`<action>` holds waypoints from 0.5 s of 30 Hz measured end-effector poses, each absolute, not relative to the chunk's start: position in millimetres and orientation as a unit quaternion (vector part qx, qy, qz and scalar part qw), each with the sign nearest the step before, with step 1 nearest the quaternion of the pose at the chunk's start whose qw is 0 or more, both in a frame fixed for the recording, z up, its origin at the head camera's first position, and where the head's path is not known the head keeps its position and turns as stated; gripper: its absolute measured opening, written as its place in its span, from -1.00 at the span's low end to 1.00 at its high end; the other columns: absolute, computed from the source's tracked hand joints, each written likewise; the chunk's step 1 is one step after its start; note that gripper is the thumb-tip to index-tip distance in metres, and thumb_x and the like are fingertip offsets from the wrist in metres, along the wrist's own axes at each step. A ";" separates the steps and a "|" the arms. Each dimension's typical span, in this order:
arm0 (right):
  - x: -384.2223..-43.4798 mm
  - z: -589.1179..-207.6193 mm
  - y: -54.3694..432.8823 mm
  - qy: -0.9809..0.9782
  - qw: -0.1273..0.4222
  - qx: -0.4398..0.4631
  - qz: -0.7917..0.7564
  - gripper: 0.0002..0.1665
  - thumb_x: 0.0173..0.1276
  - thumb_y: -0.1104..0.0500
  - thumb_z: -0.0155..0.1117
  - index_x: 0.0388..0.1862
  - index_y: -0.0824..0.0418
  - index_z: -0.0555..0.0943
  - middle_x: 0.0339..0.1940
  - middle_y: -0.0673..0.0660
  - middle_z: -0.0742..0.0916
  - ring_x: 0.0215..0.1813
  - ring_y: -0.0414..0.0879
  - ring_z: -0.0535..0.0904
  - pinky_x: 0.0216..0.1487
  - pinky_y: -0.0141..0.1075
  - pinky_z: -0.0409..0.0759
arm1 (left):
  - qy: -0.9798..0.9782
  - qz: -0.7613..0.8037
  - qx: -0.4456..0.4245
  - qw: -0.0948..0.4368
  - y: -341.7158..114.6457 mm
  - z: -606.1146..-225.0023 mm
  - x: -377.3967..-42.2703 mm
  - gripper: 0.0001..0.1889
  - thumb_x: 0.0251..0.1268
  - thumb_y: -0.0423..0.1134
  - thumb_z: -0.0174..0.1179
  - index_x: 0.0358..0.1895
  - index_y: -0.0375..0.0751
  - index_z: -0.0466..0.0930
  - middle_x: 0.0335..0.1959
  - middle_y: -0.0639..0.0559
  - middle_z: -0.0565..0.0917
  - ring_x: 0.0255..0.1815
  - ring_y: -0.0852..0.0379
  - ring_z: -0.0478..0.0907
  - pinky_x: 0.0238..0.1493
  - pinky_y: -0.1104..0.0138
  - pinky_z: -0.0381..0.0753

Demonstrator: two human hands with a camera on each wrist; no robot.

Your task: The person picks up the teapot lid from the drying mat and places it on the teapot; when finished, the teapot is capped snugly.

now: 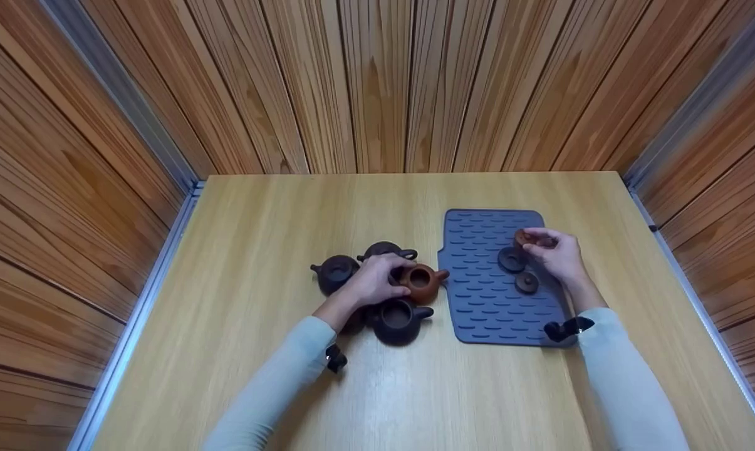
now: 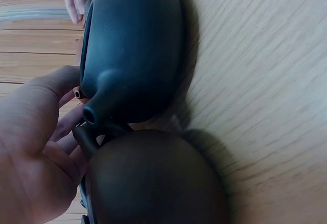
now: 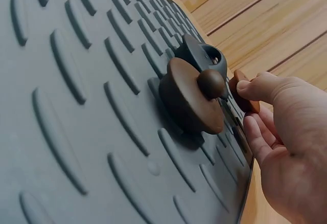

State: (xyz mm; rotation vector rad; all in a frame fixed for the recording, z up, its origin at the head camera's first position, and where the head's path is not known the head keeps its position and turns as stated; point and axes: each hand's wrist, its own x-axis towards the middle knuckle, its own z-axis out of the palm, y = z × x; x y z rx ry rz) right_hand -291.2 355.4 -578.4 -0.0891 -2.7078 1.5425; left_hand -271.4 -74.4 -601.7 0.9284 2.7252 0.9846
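Several small teapots stand clustered left of the grey mat. My left hand (image 1: 374, 280) reaches over them, its thumb and fingers round the spout side of a lidless reddish-brown teapot (image 1: 423, 289). A black lidless teapot (image 1: 395, 324) stands just in front, and in the left wrist view that black teapot (image 2: 135, 45) hides part of the grip. My right hand (image 1: 559, 257) pinches a reddish-brown lid (image 3: 244, 92) by its edge, at the mat's right side. Close by on the mat lie a black ring-topped lid (image 1: 511, 259) and a brown knobbed lid (image 3: 191, 98).
The grey ridged mat (image 1: 484, 313) lies on the right half of the wooden table (image 1: 227, 376). Farther left are a dark teapot (image 1: 338, 273) with its lid on and another dark teapot (image 1: 382, 249) behind my left hand. Wood-panelled walls (image 1: 377, 88) enclose the table.
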 end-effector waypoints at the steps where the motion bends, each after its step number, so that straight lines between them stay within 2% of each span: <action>1: -291.1 -577.9 355.3 -0.869 0.011 -0.027 0.494 -0.50 0.61 0.22 0.48 0.45 0.33 0.71 0.09 -0.02 0.85 -0.08 -0.47 0.63 -0.05 -0.63 0.62 | 0.894 0.322 0.307 0.048 -74.5 -604.0 -272.9 -0.40 0.33 -0.08 0.64 0.42 -0.09 0.76 0.35 -0.07 0.84 0.48 -0.08 0.71 0.61 -0.12 0.56; 3: -290.5 -577.0 354.6 -0.871 0.008 -0.019 0.491 -0.50 0.61 0.23 0.48 0.45 0.35 0.70 0.16 0.08 0.87 -0.07 -0.48 0.64 -0.03 -0.64 0.62 | 0.893 0.326 0.308 0.049 -74.8 -605.9 -274.2 -0.39 0.34 -0.08 0.64 0.43 -0.09 0.76 0.37 -0.08 0.83 0.49 -0.09 0.71 0.62 -0.13 0.54; 7: -289.3 -576.8 353.5 -0.872 0.009 0.010 0.490 -0.50 0.61 0.28 0.46 0.45 0.39 0.69 0.32 0.40 0.82 -0.05 -0.50 0.65 0.00 -0.66 0.62 | 0.887 0.338 0.309 0.050 -75.4 -608.3 -275.5 -0.40 0.34 -0.10 0.64 0.43 -0.10 0.75 0.37 -0.12 0.82 0.49 -0.12 0.70 0.62 -0.14 0.54; 9: -288.0 -576.2 352.6 -0.870 0.009 0.024 0.492 -0.51 0.61 0.30 0.45 0.44 0.41 0.69 0.34 0.47 0.79 -0.05 -0.49 0.64 0.00 -0.66 0.61 | 0.887 0.341 0.307 0.053 -75.7 -607.6 -275.0 -0.39 0.34 -0.10 0.64 0.43 -0.09 0.75 0.37 -0.12 0.81 0.49 -0.12 0.70 0.63 -0.14 0.54; 12: -285.4 -573.8 350.0 -0.867 0.010 0.042 0.497 -0.52 0.59 0.31 0.47 0.42 0.42 0.70 0.31 0.43 0.82 -0.05 -0.47 0.65 0.00 -0.64 0.63 | 0.887 0.342 0.305 0.057 -76.1 -607.8 -275.0 -0.39 0.34 -0.09 0.64 0.43 -0.09 0.75 0.37 -0.12 0.81 0.49 -0.12 0.70 0.63 -0.13 0.54; 15: -283.0 -570.8 346.8 -0.865 0.013 0.055 0.498 -0.53 0.57 0.31 0.49 0.38 0.43 0.71 0.21 0.25 0.87 -0.07 -0.45 0.67 -0.02 -0.62 0.65 | 0.889 0.338 0.304 0.057 -76.2 -609.6 -275.8 -0.39 0.34 -0.08 0.64 0.43 -0.09 0.75 0.37 -0.10 0.81 0.49 -0.11 0.70 0.63 -0.12 0.54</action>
